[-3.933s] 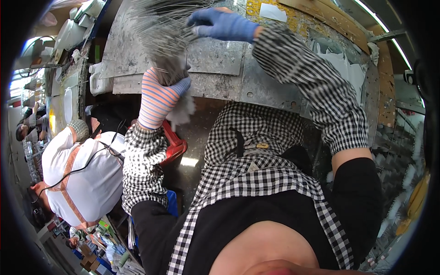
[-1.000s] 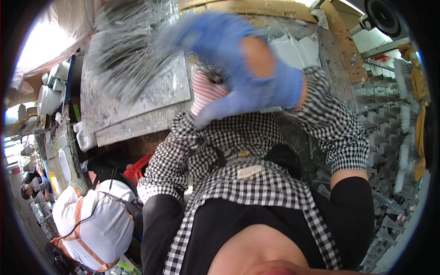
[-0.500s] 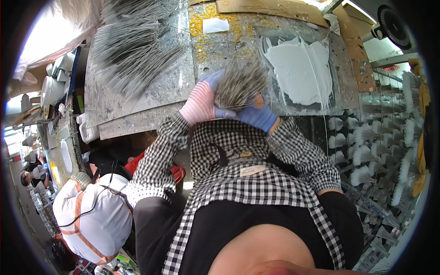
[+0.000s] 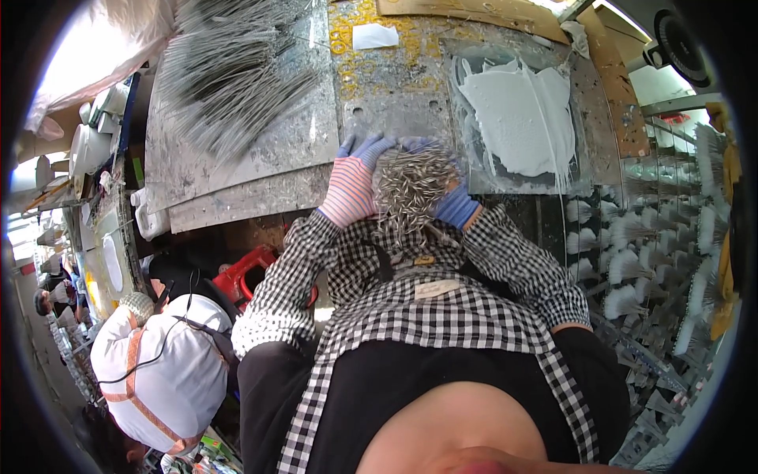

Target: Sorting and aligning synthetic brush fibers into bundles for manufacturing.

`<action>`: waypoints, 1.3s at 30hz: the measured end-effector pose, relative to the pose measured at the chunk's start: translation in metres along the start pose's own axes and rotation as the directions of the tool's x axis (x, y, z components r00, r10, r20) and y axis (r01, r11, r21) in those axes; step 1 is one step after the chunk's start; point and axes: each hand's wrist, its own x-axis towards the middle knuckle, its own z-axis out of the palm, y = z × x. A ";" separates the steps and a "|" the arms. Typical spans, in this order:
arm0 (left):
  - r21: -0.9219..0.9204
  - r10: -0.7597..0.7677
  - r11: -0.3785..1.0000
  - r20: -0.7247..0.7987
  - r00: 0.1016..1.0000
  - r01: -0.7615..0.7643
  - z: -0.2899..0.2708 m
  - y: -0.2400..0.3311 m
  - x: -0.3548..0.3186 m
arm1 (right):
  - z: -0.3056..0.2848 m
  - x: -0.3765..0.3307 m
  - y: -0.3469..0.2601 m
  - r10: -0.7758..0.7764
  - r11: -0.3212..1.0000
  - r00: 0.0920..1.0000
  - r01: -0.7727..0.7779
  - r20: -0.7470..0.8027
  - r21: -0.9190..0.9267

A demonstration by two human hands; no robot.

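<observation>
Cupping a bundle of thin metal pins between 2 gloved hands at the near edge of the metal worktop.

Left hand at 9 o'clock and right hand at 3 o'clock curl closed around the bundle, tips upward. Pins look stiff, light, loose and slippery, so squeezing mid-length seems safest. A larger heap of pins lies at 10 o'clock, white paste at 2 o'clock.

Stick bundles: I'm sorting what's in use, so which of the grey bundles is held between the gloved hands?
The small bundle at the table's near edge, cupped between left hand and right hand. The larger pile lies untouched, far left.
</observation>
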 end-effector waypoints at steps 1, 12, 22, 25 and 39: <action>-0.088 -0.107 0.991 -0.029 0.994 0.104 0.005 0.000 -0.002 | 0.012 -0.005 -0.004 0.383 0.629 0.898 -0.425 0.216 0.651; -0.734 -0.591 -0.448 0.672 0.447 0.511 -0.017 0.121 -0.055 | -0.041 -0.059 -0.063 0.276 -0.330 0.378 -0.826 0.884 0.456; -0.674 -0.558 -0.575 0.737 0.381 0.464 -0.035 0.128 -0.039 | -0.048 -0.046 -0.078 0.438 -0.411 0.360 -0.735 0.824 0.539; -0.677 -0.699 -0.345 0.648 0.303 0.650 -0.076 0.116 -0.053 | -0.078 -0.058 -0.063 0.369 -0.134 0.638 -0.683 0.676 0.718; -0.800 -0.715 -0.403 0.579 0.393 0.445 -0.014 0.146 -0.050 | -0.049 -0.067 -0.081 0.434 -0.307 0.392 -0.783 0.811 0.542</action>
